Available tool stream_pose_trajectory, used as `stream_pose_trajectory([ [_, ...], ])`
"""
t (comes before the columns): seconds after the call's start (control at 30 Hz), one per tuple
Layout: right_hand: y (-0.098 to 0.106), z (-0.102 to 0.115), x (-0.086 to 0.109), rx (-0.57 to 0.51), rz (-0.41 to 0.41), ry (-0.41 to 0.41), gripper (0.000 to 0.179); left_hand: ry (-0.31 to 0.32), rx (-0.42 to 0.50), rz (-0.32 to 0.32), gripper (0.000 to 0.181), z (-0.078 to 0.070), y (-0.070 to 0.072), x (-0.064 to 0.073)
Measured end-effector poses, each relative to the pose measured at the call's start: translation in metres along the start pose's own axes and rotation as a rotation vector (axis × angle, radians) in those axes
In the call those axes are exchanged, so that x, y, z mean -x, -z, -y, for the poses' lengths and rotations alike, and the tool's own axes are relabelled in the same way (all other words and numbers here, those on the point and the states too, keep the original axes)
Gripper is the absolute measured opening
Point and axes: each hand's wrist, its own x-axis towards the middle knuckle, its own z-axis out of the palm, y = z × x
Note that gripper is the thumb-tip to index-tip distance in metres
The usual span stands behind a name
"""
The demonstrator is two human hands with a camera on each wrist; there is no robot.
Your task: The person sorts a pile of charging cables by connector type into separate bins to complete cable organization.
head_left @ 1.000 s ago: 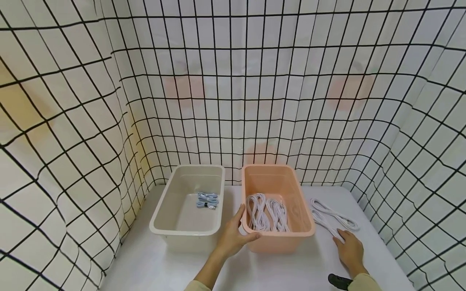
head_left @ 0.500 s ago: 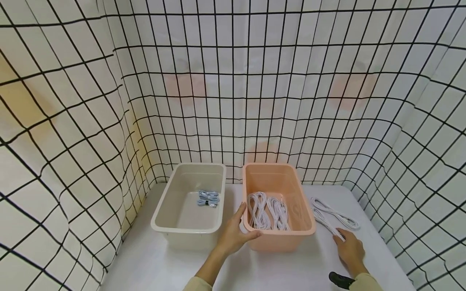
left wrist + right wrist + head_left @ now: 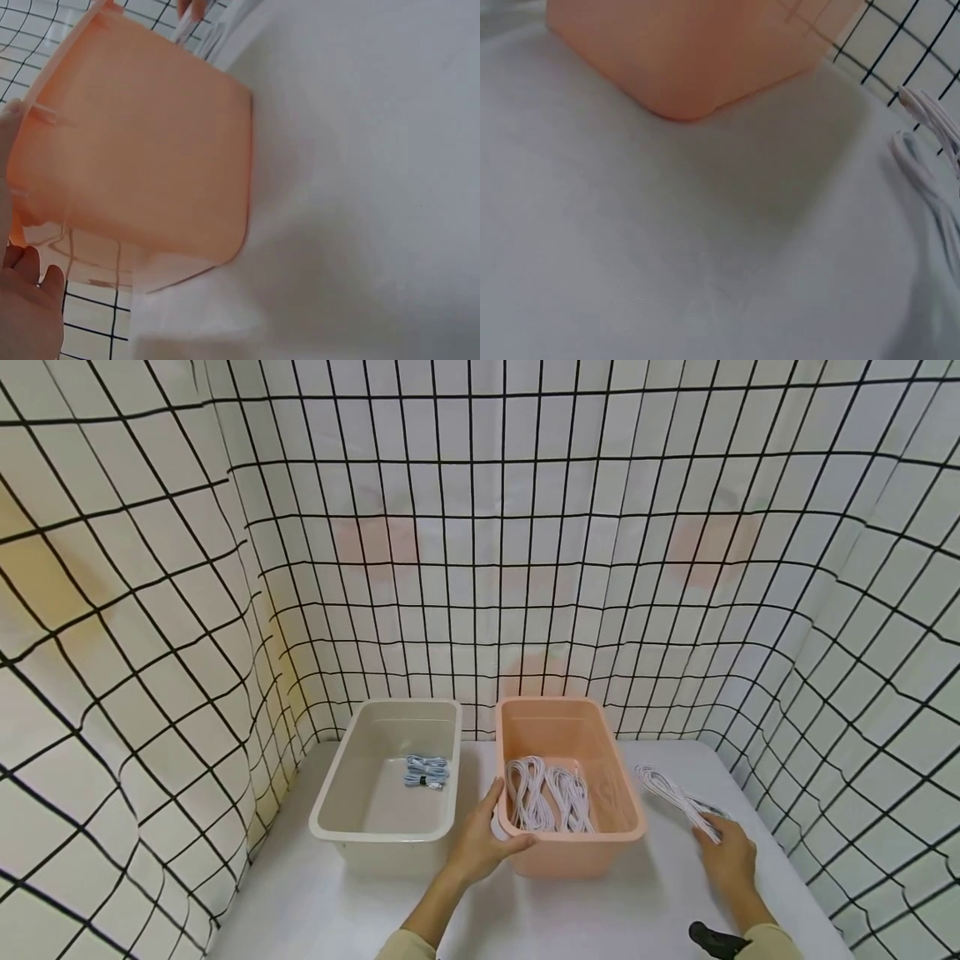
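Observation:
My left hand [image 3: 480,845] holds the near left corner of an orange plastic bin [image 3: 581,853], thumb along the front rim and fingers at the left side. In the left wrist view, the fingers [image 3: 30,300] bend against the bin's wall [image 3: 142,142]. Inside the bin lie two bundles of white cable [image 3: 534,797]. To its right, my right hand [image 3: 727,856] pinches the near end of another white cable bundle [image 3: 675,795]. The right wrist view shows this raised white bundle [image 3: 930,112] above a second white bundle [image 3: 922,180] lying on the table; my right hand is out of that view.
A cream bin [image 3: 390,839] stands left of the orange one, with light blue cable bundles [image 3: 426,771] inside. Both bins sit on a white table [image 3: 570,918]. Black netting [image 3: 525,560] over white sheeting encloses the back and sides.
My right hand has lifted one end of a white cable bundle off the table, shifting slightly right and away from me. My left hand stays on the orange bin.

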Motion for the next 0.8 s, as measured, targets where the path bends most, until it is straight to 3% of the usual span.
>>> stream_pose_trajectory([
  [0.17, 0.017, 0.012, -0.007, 0.005, -0.057, 0.106, 0.031, -0.011, -0.034, -0.011, 0.114, 0.002, -0.001, -0.001],
  [0.4, 0.033, 0.040, -0.014, -0.021, -0.009, 0.130, 0.032, -0.021, -0.032, -0.020, 0.114, 0.001, 0.002, 0.000],
  [0.6, 0.041, 0.065, -0.018, -0.036, -0.034, 0.204, 0.034, -0.003, -0.017, -0.018, 0.114, 0.001, 0.002, 0.001],
  [0.8, 0.045, 0.086, -0.022, -0.053, -0.037, 0.202, 0.033, 0.004, -0.005, -0.017, 0.114, 0.001, 0.000, 0.001],
])
